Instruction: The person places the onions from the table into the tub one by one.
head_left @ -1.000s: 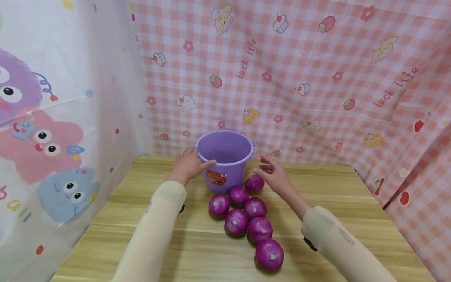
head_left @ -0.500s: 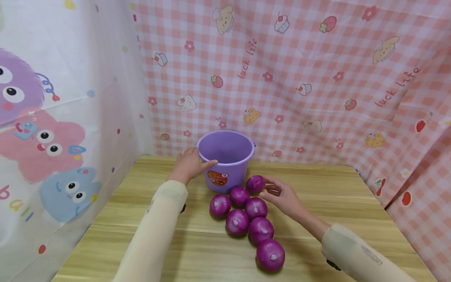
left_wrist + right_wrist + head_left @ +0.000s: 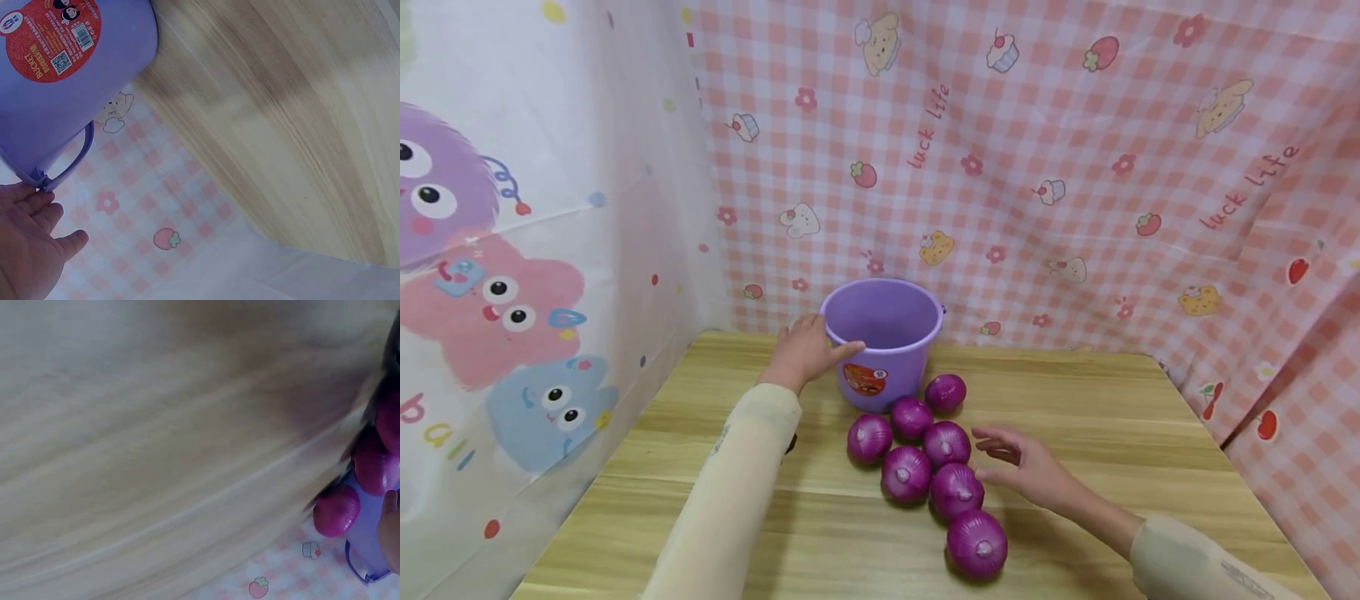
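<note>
A purple bucket with a red label stands upright near the back of the table. My left hand rests against its left rim, thumb along the front; in the left wrist view, fingertips touch the rim by the handle joint of the bucket. Several red onions lie in front of the bucket, among them a far one, one in the middle and the nearest one. Just right of the middle onions my right hand hovers with loosely bent fingers and holds nothing. The bucket's inner bottom is hidden.
The wood-patterned table carries all these things. A pink checked cloth hangs behind it and on the right, and a white cartoon-print cloth hangs at the left.
My right hand has come from beside the bucket, past the far onion, back toward me to the middle onions. The left hand stays at the rim. The onions keep their places.
</note>
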A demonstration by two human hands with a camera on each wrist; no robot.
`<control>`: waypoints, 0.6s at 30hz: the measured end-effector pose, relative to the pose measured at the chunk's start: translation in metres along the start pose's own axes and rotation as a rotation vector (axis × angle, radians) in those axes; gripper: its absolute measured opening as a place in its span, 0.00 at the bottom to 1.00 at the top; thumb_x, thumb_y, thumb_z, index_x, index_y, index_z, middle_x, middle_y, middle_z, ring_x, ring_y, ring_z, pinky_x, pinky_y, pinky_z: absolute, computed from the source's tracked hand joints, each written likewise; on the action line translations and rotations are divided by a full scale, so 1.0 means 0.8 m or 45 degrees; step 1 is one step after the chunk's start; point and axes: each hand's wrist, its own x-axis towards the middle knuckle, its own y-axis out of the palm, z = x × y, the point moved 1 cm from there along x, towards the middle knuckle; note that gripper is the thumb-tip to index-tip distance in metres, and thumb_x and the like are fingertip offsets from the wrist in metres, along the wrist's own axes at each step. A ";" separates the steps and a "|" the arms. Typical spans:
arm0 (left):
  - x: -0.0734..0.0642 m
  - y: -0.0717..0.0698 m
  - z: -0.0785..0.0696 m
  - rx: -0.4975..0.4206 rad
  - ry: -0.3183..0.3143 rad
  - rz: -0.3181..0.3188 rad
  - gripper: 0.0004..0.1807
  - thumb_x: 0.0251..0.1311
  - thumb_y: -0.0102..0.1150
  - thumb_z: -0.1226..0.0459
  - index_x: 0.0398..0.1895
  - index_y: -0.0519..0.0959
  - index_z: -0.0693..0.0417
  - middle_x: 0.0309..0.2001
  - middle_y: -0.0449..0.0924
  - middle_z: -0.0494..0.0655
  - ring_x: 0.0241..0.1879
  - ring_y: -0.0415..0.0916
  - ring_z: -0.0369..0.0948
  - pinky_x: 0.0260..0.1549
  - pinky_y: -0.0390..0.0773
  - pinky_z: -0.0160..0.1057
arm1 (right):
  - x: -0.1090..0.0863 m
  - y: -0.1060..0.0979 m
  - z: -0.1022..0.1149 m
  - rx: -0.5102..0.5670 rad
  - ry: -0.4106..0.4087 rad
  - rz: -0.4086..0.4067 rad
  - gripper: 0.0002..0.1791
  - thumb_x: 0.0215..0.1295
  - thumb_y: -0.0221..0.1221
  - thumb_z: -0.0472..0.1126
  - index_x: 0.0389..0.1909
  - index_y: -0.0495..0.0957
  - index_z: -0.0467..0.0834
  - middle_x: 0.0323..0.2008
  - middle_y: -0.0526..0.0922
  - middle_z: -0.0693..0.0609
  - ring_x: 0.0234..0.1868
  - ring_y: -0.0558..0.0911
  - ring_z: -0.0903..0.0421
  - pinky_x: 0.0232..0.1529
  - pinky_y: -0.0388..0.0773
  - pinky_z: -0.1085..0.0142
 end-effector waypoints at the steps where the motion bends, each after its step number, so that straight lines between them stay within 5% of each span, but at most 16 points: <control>1: 0.000 0.000 0.000 -0.001 0.000 0.001 0.54 0.60 0.54 0.32 0.75 0.57 0.64 0.69 0.64 0.64 0.69 0.59 0.58 0.71 0.48 0.62 | -0.005 0.000 0.000 -0.009 -0.013 0.023 0.32 0.60 0.69 0.35 0.65 0.70 0.31 0.62 0.73 0.33 0.59 0.76 0.38 0.62 0.74 0.57; 7: -0.003 0.001 -0.002 -0.008 -0.003 0.021 0.54 0.60 0.54 0.33 0.75 0.56 0.63 0.69 0.63 0.64 0.70 0.58 0.58 0.71 0.47 0.63 | -0.031 0.007 -0.002 -0.061 -0.099 0.146 0.35 0.58 0.71 0.40 0.63 0.71 0.30 0.60 0.76 0.36 0.57 0.79 0.43 0.61 0.75 0.61; 18: -0.002 -0.001 -0.003 -0.012 -0.008 0.014 0.54 0.60 0.54 0.33 0.75 0.57 0.65 0.69 0.63 0.65 0.69 0.58 0.58 0.71 0.47 0.62 | -0.061 0.020 -0.007 -0.165 -0.373 0.206 0.33 0.56 0.73 0.44 0.61 0.76 0.37 0.54 0.79 0.46 0.55 0.79 0.50 0.57 0.79 0.60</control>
